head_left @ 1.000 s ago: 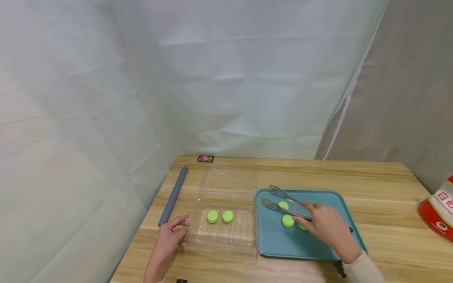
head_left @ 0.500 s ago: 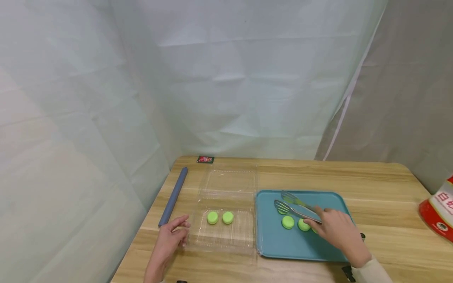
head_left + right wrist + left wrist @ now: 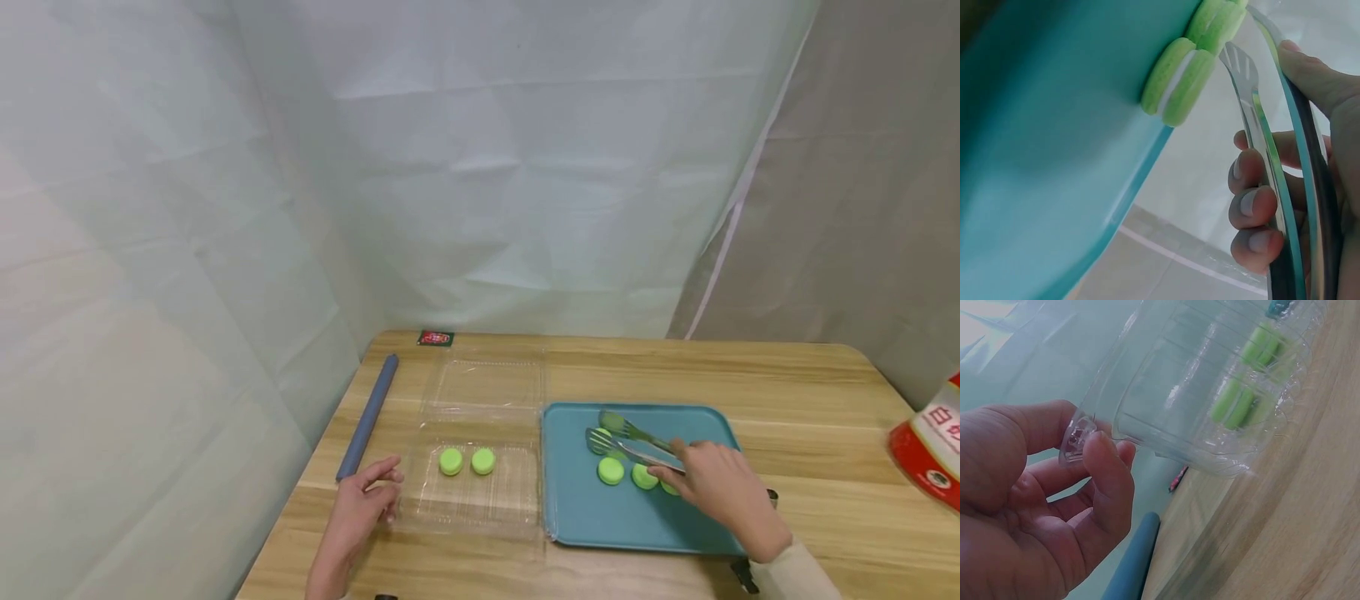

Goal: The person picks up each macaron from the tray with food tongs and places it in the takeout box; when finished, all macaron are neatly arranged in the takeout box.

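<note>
Blue stick (image 3: 367, 417) lying left on the table (image 3: 817, 417) — tiny red-green card (image 3: 436, 338) near the back edge, red-white bag (image 3: 930, 442) far right, pale sheet (image 3: 525, 192) behind.

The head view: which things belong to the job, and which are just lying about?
In the job, it seems:
tongs, in the right hand
blue tray
open clear box, its edge in the left hand
green macarons, on tray and in box

Apparently just lying about:
blue-grey rod
small red-and-dark card
red-and-white package

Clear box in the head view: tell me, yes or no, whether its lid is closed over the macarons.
No, the lid lies open beyond the base, leaving the two macarons uncovered.
</note>
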`<state>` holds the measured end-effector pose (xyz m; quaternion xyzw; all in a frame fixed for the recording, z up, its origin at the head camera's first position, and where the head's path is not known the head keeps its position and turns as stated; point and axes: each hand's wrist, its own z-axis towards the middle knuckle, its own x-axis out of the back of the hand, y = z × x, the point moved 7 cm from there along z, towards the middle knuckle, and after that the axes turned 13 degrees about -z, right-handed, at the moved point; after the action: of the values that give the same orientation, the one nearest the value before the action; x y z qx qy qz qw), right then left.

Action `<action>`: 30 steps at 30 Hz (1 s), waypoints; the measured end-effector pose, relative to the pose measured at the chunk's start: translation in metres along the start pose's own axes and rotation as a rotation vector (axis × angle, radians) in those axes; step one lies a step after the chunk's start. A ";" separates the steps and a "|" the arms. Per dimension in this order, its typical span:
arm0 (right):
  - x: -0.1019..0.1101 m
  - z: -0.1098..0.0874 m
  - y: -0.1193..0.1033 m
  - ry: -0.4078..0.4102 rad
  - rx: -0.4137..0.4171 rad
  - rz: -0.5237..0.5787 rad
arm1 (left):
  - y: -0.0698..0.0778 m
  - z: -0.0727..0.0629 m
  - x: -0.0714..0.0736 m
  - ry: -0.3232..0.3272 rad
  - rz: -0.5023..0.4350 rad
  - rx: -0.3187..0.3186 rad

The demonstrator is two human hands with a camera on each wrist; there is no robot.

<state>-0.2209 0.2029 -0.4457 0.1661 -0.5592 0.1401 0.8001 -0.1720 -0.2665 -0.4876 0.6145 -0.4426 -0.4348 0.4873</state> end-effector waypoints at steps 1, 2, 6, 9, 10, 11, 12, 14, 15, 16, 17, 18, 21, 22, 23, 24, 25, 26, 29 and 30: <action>0.000 0.001 0.000 0.002 0.006 -0.003 | 0.000 0.000 0.000 0.001 -0.001 -0.001; 0.000 0.001 0.000 0.005 0.012 -0.005 | -0.001 0.000 0.000 0.001 0.000 -0.002; 0.002 0.004 -0.002 0.032 0.038 -0.016 | -0.002 0.000 0.001 -0.001 -0.005 -0.010; 0.004 0.007 -0.004 0.060 0.053 -0.016 | -0.001 0.000 0.001 -0.003 -0.010 -0.018; 0.005 0.008 -0.005 0.068 0.058 -0.018 | -0.001 0.000 0.000 -0.005 -0.011 -0.021; 0.006 0.008 -0.005 0.076 0.062 -0.019 | -0.001 0.000 0.000 -0.007 -0.011 -0.021; 0.007 0.009 -0.006 0.084 0.066 -0.021 | 0.000 0.000 0.000 -0.008 -0.012 -0.022; 0.009 0.010 -0.007 0.096 0.074 -0.026 | 0.000 0.000 0.000 -0.011 -0.013 -0.022; 0.010 0.011 -0.008 0.101 0.078 -0.027 | 0.000 -0.001 0.000 -0.013 -0.012 -0.021; 0.011 0.011 -0.009 0.106 0.082 -0.030 | 0.000 -0.001 0.000 -0.015 -0.010 -0.022; 0.012 0.011 -0.009 0.111 0.085 -0.029 | 0.000 -0.001 0.000 -0.015 -0.009 -0.023; 0.013 0.012 -0.010 0.116 0.089 -0.031 | 0.000 -0.001 0.000 -0.017 -0.009 -0.024; 0.017 0.014 -0.013 0.139 0.101 -0.032 | -0.001 -0.001 0.001 -0.015 -0.007 -0.026; 0.019 0.015 -0.015 0.150 0.107 -0.033 | -0.001 0.000 0.001 -0.015 -0.006 -0.026; 0.020 0.016 -0.016 0.160 0.112 -0.033 | -0.001 0.000 0.001 -0.013 -0.006 -0.024; 0.022 0.017 -0.018 0.170 0.116 -0.033 | -0.001 0.000 0.001 -0.012 -0.005 -0.022; 0.024 0.018 -0.019 0.182 0.123 -0.030 | -0.001 0.000 0.001 -0.011 -0.003 -0.021; 0.025 0.019 -0.021 0.190 0.128 -0.025 | -0.001 0.000 0.001 -0.010 -0.002 -0.019; 0.029 0.022 -0.026 0.200 0.139 -0.012 | 0.000 0.000 0.001 -0.010 0.004 -0.016; 0.030 0.024 -0.028 0.199 0.141 -0.005 | 0.000 0.000 0.000 -0.010 0.006 -0.016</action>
<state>-0.2194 0.1692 -0.4127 0.2087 -0.4654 0.1927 0.8383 -0.1718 -0.2669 -0.4876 0.6070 -0.4433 -0.4400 0.4914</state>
